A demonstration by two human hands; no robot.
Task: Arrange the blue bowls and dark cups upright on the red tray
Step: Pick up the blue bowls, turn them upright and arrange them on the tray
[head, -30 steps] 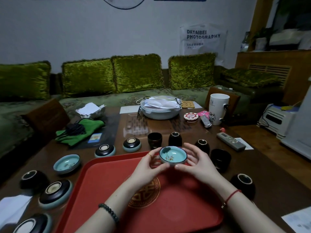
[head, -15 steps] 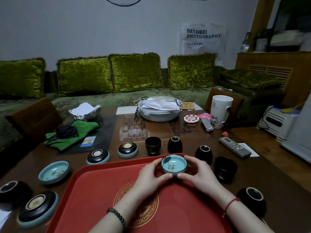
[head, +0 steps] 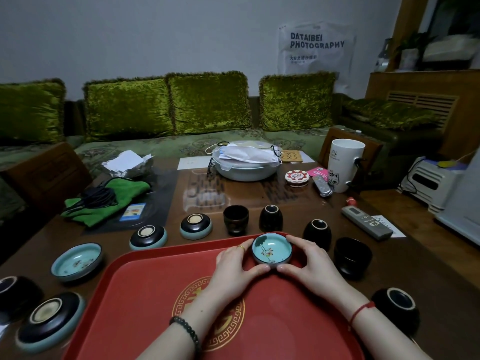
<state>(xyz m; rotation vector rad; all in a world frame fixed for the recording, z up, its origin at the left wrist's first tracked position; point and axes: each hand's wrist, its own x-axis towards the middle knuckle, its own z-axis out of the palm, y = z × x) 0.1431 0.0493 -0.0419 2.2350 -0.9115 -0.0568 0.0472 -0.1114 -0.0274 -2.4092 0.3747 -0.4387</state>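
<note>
1. My left hand [head: 235,263] curves half-closed round the left side of the small blue bowl [head: 272,249], fingers and thumb touching its wall.
2. That bowl sits upright at the far edge of the red tray [head: 145,294], mouth up, held between both hands.
3. My right hand [head: 307,261] cups the bowl's right side the same way, thumb at the near rim.
4. On the table [head: 428,258] left of the tray: one upright blue bowl [head: 76,261] and several bowls turned upside down.
5. Beyond and right of the tray stand dark cups, one upright cup [head: 235,220] just behind it, another [head: 352,257] near my right hand.
</note>
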